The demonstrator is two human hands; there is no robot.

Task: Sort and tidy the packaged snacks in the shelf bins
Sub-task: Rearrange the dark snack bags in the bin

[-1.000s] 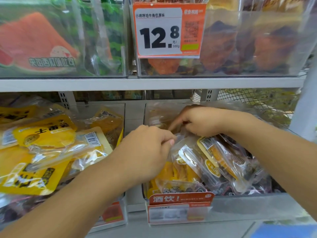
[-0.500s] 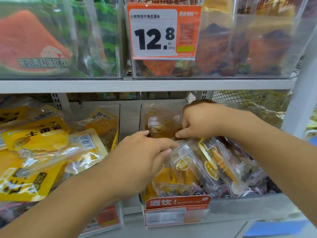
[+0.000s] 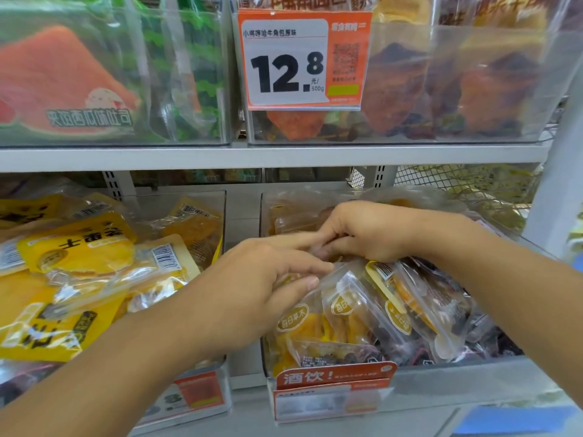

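Both hands work over the right clear bin (image 3: pixel 457 369) on the lower shelf, which holds several clear snack packets (image 3: pixel 362 313) with round yellow labels, standing in a leaning row. My left hand (image 3: pixel 262 279) rests on top of the front packets, its fingers lying over their top edges and the thumb against one packet. My right hand (image 3: pixel 369 231) is further back, fingers curled down onto the tops of the rear packets. What the right fingertips hold is hidden. The two hands nearly touch at the fingertips.
The left bin (image 3: pixel 202 197) holds several yellow dried-mango packets (image 3: pixel 79 250) in a loose heap. Bins on the upper shelf (image 3: pixel 284 156) carry watermelon toast bags and croissant bags behind a 12.8 price tag (image 3: pixel 299 61). A white upright (image 3: pixel 558 190) stands at right. Orange labels front each lower bin.
My left hand has slid forward and up, fingers stretching out towards the right hand. My right hand has dropped slightly onto the rear packets. The view has shifted a little.
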